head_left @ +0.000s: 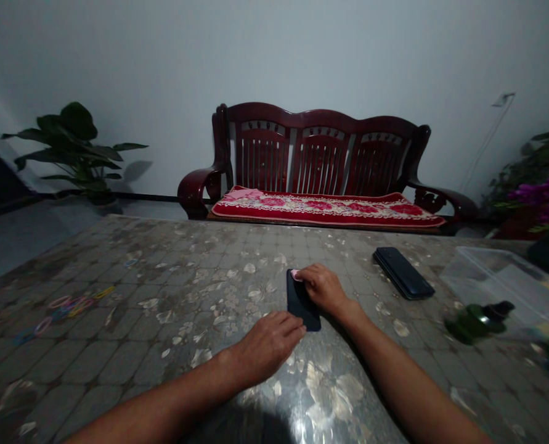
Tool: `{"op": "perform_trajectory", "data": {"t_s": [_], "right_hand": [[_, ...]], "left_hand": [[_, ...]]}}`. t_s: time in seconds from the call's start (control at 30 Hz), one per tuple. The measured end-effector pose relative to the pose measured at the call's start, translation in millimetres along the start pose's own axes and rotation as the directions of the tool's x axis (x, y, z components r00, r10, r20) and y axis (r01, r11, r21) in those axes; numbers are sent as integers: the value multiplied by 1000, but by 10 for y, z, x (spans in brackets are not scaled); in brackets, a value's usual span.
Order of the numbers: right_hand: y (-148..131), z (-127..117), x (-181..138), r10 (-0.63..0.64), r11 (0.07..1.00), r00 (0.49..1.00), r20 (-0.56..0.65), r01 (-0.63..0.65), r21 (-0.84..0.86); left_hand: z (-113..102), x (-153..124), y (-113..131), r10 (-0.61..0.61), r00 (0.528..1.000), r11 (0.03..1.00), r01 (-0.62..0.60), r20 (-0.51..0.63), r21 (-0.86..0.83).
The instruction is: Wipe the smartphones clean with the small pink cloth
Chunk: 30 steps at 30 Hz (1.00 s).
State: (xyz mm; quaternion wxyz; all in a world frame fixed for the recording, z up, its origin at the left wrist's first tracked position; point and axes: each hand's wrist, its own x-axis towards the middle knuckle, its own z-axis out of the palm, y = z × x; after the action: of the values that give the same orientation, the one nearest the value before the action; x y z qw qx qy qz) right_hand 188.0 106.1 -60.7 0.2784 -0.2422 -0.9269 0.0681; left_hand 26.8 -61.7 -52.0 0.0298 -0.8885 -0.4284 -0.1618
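Note:
A black phone [300,303] lies flat on the patterned table [172,308] in front of me. My right hand [325,288] is closed on a small pink cloth [296,275] and presses it onto the phone's far end. Flat on the table lies my left hand [267,345], fingers together, its fingertips touching the phone's near edge.
A second dark phone [403,272] lies to the right. A green bottle with a black cap [480,319] lies on its side by a clear plastic box [509,283]. Coloured rubber bands [71,305] sit at the left. A red wooden bench [320,172] stands behind the table.

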Motion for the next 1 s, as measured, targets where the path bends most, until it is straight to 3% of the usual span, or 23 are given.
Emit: {"op": "perform_trajectory", "data": {"t_s": [0.3, 0.57, 0.8, 1.0], "right_hand": [[-28, -99, -122, -123, 989, 992, 22, 121, 85], [46, -24, -22, -11, 1000, 999, -36, 12, 11], [-65, -101, -113, -128, 989, 991, 32, 125, 78], [1, -29, 4, 42, 999, 999, 17, -42, -17]], "left_hand": [[-1, -1, -38, -2, 1000, 999, 2, 0, -36], [8, -10, -52, 12, 999, 999, -14, -40, -51], [26, -12, -44, 16, 999, 1000, -16, -30, -8], [25, -11, -47, 21, 1000, 1000, -21, -23, 4]]}}
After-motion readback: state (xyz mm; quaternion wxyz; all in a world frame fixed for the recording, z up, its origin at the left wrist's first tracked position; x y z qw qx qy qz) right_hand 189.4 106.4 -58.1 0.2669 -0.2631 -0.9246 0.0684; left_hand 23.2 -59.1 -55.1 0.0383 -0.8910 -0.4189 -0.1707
